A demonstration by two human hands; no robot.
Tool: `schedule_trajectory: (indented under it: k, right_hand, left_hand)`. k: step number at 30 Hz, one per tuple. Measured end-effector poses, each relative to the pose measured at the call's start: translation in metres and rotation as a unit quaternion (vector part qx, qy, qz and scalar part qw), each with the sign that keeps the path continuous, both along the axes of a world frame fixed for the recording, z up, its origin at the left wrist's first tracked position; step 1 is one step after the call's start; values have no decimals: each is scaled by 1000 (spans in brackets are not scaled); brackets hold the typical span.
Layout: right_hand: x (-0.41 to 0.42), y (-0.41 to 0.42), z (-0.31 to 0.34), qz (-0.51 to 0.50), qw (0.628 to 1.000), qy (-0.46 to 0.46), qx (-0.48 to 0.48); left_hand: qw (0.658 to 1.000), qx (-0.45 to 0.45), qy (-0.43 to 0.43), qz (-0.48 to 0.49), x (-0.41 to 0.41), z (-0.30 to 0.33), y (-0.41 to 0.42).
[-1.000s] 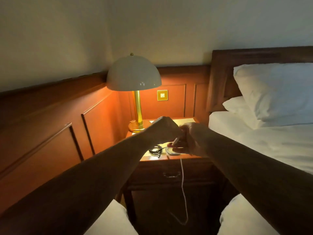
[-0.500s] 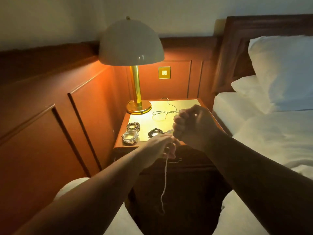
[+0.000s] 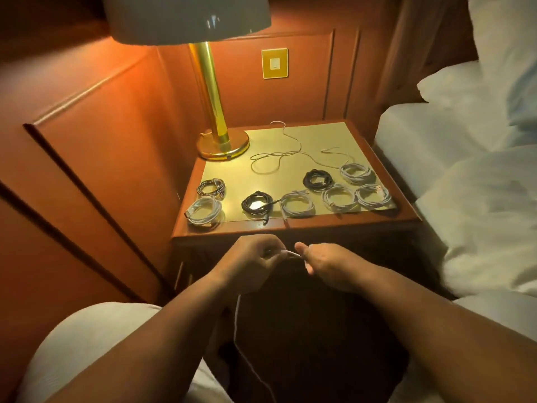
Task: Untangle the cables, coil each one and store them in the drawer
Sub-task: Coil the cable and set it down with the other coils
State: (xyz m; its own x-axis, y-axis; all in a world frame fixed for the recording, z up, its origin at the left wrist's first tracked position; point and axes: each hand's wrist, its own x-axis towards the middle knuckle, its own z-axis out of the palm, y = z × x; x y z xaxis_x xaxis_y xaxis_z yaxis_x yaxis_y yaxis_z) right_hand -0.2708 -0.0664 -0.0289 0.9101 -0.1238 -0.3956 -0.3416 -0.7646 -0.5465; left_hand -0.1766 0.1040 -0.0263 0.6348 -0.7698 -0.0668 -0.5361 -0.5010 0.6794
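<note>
Both now lowered near of the wooden nightstand [image 3: 290, 226]: left hand [image 3: 252, 261] and right hand [image 3: 328, 266] pinching thin white cable [image 3: 236, 312], unwound again, dangling; coiling restarting.

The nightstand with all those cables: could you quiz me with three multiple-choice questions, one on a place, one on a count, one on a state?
1. Where does the brass lamp stand on the nightstand?
A. back left corner
B. front right corner
C. front middle

2. How many coiled cables are black?
A. none
B. two
C. five

3. What state is the white cable between the hands in?
A. coiled flat on the top
B. held, its tail hanging loose
C. lying on the bed

Answers:
1 A: the brass lamp sits at the nightstand's far left.
2 B: one black coil in front, another behind.
3 B: left hand and right hand pinch the white cable.
</note>
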Motion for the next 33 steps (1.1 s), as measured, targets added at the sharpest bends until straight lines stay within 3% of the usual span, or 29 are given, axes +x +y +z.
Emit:
schedule_trajectory:
  k: [2, 5, 7, 8, 11, 13, 16, 19, 21, 23, 25, 27, 28, 31, 33]
  right_hand:
    - [3, 6, -1, -52, 964, 68, 251]
    - [8, 3, 4, -79, 811, 95, 571]
    - [15, -2, 6, -61, 731, 60, 677]
    - [18, -5, 6, -58, 710, 40, 701]
    - [27, -14, 3, -61, 687, -16, 724]
    - [33, -17, 6, -58, 696, -65, 713]
    - [43, -23, 9, -66, 762, -162, 624]
    - [49, -25, 8, 4, 882, -256, 394]
    - [52, -22, 9, 73, 954, -235, 174]
    - [52, -19, 6, 101, 976, -185, -63]
    - [51, -14, 4, 74, 967, -172, -172]
    - [49, -12, 5, 31, 981, -122, -149]
    - [49, -12, 5, 16, 990, -83, -116]
    - [48, -7, 13, 9, 1000, -14, -21]
    - [45, -4, 18, -38, 990, 32, 130]
  left_hand:
    - [998, -53, 9, 38, 7, -9, -3]
    - [950, -181, 241, 78, 8, -7, -15]
    - [896, -211, 384, 72, 1, -3, -25]
    - [875, -213, 430, 69, -3, -3, -29]
    - [840, -221, 484, 106, -10, -13, -40]
    - [853, -200, 462, 135, -8, -21, -43]
    - [869, -151, 460, 100, 0, -27, -42]
    - [893, -88, 436, 71, 7, -29, -40]
    - [901, -61, 423, 73, 10, -27, -38]
    - [934, -10, 350, 69, 13, -26, -37]
    - [975, 55, 208, 47, 19, -23, -32]
    - [993, 74, 90, 30, 23, -19, -26]
    - [995, 57, 74, 34, 25, -15, -24]
    - [997, -21, 63, 39, 29, -7, -18]
    - [988, -91, 113, 45, 31, -3, -15]
